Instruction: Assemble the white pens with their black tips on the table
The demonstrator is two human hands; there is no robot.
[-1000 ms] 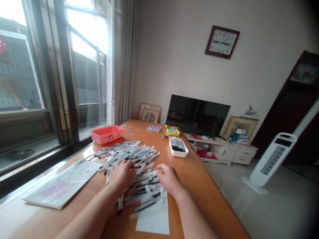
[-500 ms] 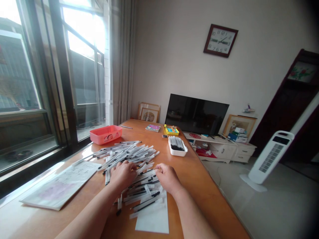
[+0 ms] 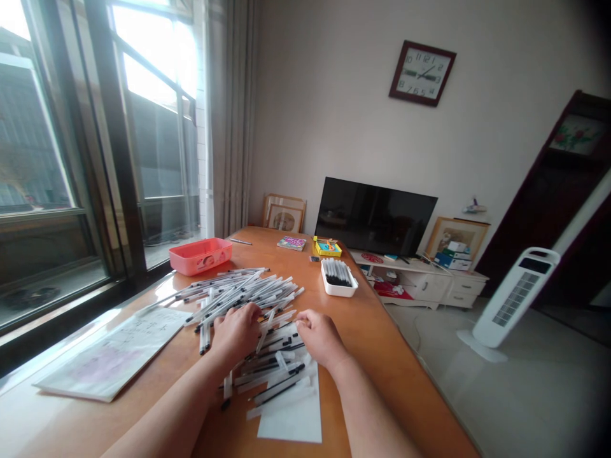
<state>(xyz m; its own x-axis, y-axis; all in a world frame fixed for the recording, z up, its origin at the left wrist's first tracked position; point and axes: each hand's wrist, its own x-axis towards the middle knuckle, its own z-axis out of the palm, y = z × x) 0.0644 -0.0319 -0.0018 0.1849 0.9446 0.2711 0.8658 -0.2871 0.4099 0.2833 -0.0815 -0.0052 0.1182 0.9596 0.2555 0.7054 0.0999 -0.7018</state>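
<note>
My left hand (image 3: 237,329) is closed at the near edge of a heap of clear-barrelled pens (image 3: 248,292). A whitish pen (image 3: 265,329) slants steeply at its fingertips and seems held there; the grip itself is partly hidden. To the right, my right hand (image 3: 319,336) is closed in a pinch just above the table, and whatever sits between its thumb and finger is too small to make out. Between and below the hands lie loose barrels, black caps and thin dark refills (image 3: 281,388). Some of them rest on a white sheet of paper (image 3: 291,423).
A white box (image 3: 340,289) of pens stands right of the heap on the wooden table (image 3: 377,375). A pink basket (image 3: 200,257) is at the far left, a paper booklet (image 3: 109,356) nearer. Farther back are a yellow box (image 3: 327,248) and a small magazine (image 3: 291,243).
The whitish pen by my left fingertips now stands at a steeper slant. Both hands stay nearly in place, the right still pinched. The whole view has shifted slightly.
</note>
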